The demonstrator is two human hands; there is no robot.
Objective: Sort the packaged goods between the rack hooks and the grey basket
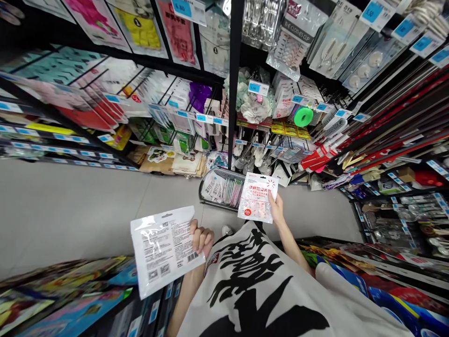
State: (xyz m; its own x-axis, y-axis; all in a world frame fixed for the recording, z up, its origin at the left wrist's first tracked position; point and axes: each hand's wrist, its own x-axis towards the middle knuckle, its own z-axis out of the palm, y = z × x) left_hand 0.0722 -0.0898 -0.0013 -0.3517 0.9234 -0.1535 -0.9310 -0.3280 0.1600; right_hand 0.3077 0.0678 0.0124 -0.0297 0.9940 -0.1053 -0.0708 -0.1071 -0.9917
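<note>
My left hand (202,238) is closed on the right edge of a white plastic packet (163,250), whose printed back, with small text and square codes, faces up. In my right hand (276,210) is a second packet (257,199), pinched at its right edge. Its front carries red lettering and a round red mark, and a clear lower part shows small pinkish pieces inside. The two packets are apart, held in front of my body. Just beyond the right-hand packet, a dark basket (202,199) stands on the floor with several packets in it.
Shelves ahead hold packaged gloves (140,30), hanging packs and bath puffs (257,105), divided by a black post (235,84). Long poles (396,107) lean at the right. Colourful packs (70,304) lie close at the lower left. Grey floor (105,201) lies between.
</note>
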